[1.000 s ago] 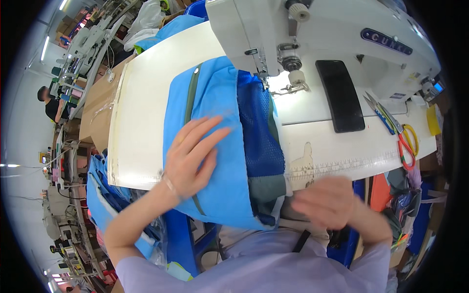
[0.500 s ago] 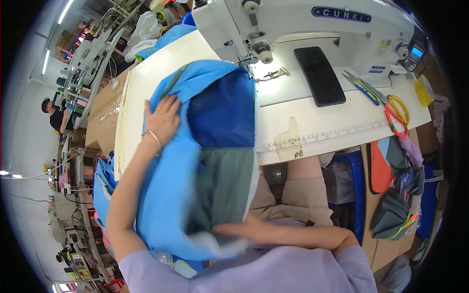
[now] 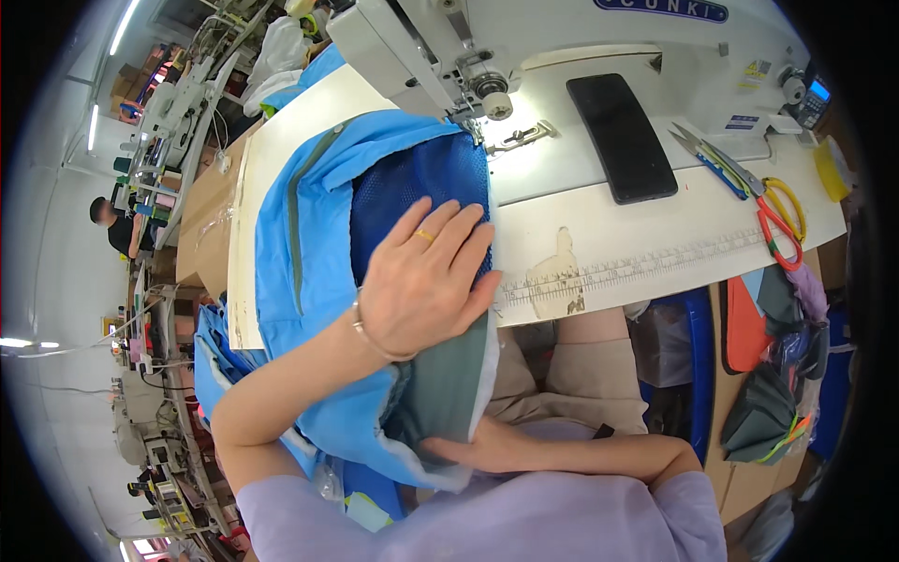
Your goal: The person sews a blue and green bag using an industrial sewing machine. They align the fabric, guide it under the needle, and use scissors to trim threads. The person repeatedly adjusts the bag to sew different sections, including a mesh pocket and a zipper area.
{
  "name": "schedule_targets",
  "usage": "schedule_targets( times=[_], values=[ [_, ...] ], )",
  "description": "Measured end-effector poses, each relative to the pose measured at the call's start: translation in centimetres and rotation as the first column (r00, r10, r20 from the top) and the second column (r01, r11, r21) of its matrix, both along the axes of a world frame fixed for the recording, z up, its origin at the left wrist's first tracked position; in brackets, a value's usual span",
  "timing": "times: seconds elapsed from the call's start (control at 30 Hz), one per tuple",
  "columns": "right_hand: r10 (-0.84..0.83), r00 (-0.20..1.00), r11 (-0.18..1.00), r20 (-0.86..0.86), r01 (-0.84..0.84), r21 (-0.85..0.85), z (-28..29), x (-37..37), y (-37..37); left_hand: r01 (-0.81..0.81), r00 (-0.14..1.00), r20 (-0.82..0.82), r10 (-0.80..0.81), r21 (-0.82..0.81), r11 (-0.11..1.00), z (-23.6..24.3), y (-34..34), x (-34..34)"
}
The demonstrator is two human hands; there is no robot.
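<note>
A light blue garment (image 3: 281,239) with a dark green strip lies across the white sewing table and hangs off its front edge. Its dark blue mesh lining (image 3: 398,183) and grey-green lining (image 3: 445,370) face up. The right edge of the mesh meets the needle area of the sewing machine (image 3: 473,126). My left hand (image 3: 421,272), with a ring and a bracelet, rests flat where the mesh meets the grey-green cloth, fingers stretched out. Low near my lap, my right hand (image 3: 487,445) grips the garment's lower edge, thumb on top; its other fingers are hidden under the cloth.
On the table lie a black phone (image 3: 623,139), scissors with red and yellow handles (image 3: 777,220) and a roll of yellow tape (image 3: 831,169). A ruler scale (image 3: 646,272) runs along the front edge. Fabric pieces (image 3: 754,412) lie at the right; a person (image 3: 117,225) is far left.
My left hand has moved right from the outer blue cloth onto the linings. The garment's left part now lies flatter, showing more of the green strip. My right hand stays at the lower edge.
</note>
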State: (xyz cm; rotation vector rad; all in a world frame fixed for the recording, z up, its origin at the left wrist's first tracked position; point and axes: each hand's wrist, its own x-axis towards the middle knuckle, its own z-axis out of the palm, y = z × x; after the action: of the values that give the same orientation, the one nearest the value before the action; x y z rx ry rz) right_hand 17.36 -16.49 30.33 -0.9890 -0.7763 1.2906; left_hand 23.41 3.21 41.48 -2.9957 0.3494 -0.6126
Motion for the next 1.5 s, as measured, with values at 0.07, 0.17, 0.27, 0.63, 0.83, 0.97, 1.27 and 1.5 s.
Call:
schedule_targets(
  times=[0.07, 0.17, 0.27, 0.63, 0.83, 0.97, 1.27, 1.5],
  values=[
    [0.021, 0.999, 1.000, 0.046, -0.021, 0.005, -0.4, -0.1, -0.1, -0.209, 0.963, -0.188, 0.194, -0.063, 0.976, -1.4, 0.0, 0.2],
    [0.054, 0.981, 0.999, 0.184, -0.054, -0.003, -1.5, 0.0, -0.4, -0.321, 0.915, -0.265, 0.303, -0.029, 0.946, -1.0, 0.0, 1.1],
    [0.216, 0.907, 0.973, 0.362, -0.170, -0.154, -0.6, 1.7, -0.5, -0.300, 0.930, -0.253, 0.267, -0.103, 0.948, -1.9, 1.3, 1.9],
    [-0.100, 0.941, 0.964, 0.322, 0.172, -0.205, -0.4, 6.9, 0.4, -0.038, 0.992, -0.122, 0.025, -0.112, 0.993, -2.3, 2.5, 2.2],
    [-0.220, 0.972, 0.976, 0.084, 0.220, 0.009, 0.7, 4.7, -0.4, 0.179, 0.955, -0.218, -0.202, -0.119, 0.977, -1.7, 3.6, 3.6],
    [-0.187, 0.976, 0.982, 0.111, 0.182, 0.055, 1.2, 5.7, -0.6, 0.289, 0.932, -0.184, -0.312, -0.139, 0.947, -1.6, 4.3, 5.1],
    [-0.124, 0.921, 0.991, 0.370, 0.098, 0.087, 0.4, 7.1, -1.1, 0.410, 0.860, -0.157, -0.485, -0.353, 0.841, -2.2, 5.1, 6.9],
    [-0.501, 0.334, 0.865, 0.798, 0.197, 0.461, 4.3, 14.3, -1.1, 0.400, 0.766, -0.345, -0.542, -0.405, 0.822, 0.0, 5.1, 5.8]
  ],
)
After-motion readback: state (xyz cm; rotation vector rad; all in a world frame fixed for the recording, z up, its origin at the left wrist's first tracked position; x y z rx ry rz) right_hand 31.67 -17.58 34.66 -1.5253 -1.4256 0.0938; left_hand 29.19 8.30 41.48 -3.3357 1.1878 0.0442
